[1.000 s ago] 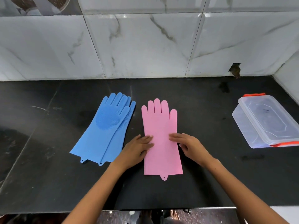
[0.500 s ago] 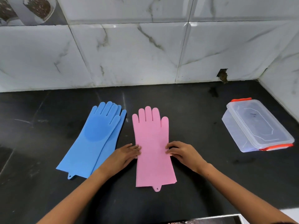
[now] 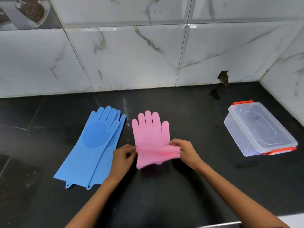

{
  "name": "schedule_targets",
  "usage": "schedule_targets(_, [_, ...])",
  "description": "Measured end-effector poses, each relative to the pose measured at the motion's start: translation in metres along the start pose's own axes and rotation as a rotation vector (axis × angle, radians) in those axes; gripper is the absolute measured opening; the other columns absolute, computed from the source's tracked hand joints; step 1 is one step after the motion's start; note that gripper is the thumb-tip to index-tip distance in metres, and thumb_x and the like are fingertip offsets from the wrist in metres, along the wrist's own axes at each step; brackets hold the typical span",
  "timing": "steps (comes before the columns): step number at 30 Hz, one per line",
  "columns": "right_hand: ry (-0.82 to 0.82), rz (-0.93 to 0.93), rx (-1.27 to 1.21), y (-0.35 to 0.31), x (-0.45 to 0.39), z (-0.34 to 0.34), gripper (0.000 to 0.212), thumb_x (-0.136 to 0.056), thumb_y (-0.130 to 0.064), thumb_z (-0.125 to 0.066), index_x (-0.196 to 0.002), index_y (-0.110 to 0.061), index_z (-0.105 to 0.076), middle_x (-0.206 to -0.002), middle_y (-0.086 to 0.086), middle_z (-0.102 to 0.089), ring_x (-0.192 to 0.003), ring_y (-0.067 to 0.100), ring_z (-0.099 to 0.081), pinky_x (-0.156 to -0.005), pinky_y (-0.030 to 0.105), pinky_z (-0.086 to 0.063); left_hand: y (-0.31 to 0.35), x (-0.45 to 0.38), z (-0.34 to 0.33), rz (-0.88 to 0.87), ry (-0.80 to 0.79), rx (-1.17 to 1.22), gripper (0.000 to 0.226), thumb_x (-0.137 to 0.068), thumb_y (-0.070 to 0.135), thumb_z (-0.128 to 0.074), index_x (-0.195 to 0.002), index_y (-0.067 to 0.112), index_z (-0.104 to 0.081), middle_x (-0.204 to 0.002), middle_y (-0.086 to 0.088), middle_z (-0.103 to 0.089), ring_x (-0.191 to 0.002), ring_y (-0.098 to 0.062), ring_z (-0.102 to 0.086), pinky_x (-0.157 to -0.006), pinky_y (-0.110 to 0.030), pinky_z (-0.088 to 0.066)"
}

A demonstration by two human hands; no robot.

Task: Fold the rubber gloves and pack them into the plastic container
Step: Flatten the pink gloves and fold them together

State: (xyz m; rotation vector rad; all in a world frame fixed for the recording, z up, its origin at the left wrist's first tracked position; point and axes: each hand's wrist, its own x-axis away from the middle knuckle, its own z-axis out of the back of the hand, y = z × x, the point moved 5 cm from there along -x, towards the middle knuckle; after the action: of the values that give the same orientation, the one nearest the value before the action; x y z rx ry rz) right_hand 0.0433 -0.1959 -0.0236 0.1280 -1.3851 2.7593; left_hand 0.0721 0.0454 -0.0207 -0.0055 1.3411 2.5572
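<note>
The pink glove (image 3: 150,139), flat a moment before, had its cuff lifted and doubled toward twelve o'clock, pinched by left hand (image 3: 122,156) and right hand (image 3: 185,152), starting the fold on the tabletop (image 3: 197,186).

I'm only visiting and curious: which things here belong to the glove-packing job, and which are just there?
Part of the job:
- pink glove, pinched at both sides by the left hand and right hand
- blue gloves, flat
- plastic container, lid on

Just there:
- black counter
- marble wall tiles

pink glove (image 3: 150,137) cuff folded under, blurred
</note>
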Motion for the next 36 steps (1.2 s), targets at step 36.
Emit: schedule_targets(36, [0.465,-0.147,0.180,-0.008,0.032,-0.011,0.013,-0.085,-0.017,-0.067,-0.093,-0.009,-0.072,-0.083,0.002,-0.068,-0.069,0.014,-0.062,-0.068,0.030,-0.056,0.017,0.015,-0.035,0.320,0.224,-0.014,0.024,-0.087,0.029,-0.065,-0.067,0.017,-0.059,-0.061,0.006,-0.057,-0.057,-0.007,-0.055,-0.052,-0.014,-0.035])
